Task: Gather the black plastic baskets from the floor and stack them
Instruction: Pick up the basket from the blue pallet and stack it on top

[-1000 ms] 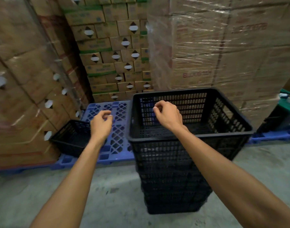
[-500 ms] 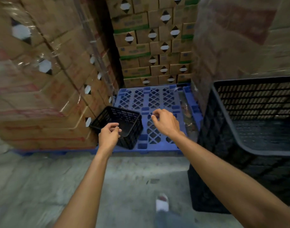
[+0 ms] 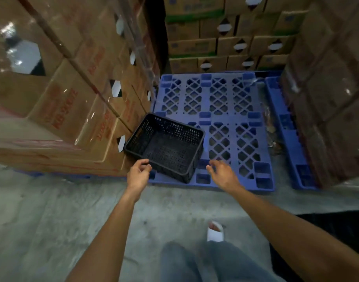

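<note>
Head view: loose-fingered, empty left hand (image 3: 138, 176) and right hand (image 3: 223, 175) flank black basket (image 3: 166, 148) against wrapped cartons (image 3: 68, 102).

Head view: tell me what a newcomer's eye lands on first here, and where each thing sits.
The black plastic basket draws the eye first, sitting empty on the near left corner of the blue plastic pallet, against the shrink-wrapped cartons at left. Both bare hands reach toward it with loosely spread fingers, the left hand at its near rim and the right hand just off its right corner, neither gripping it yet.
</note>
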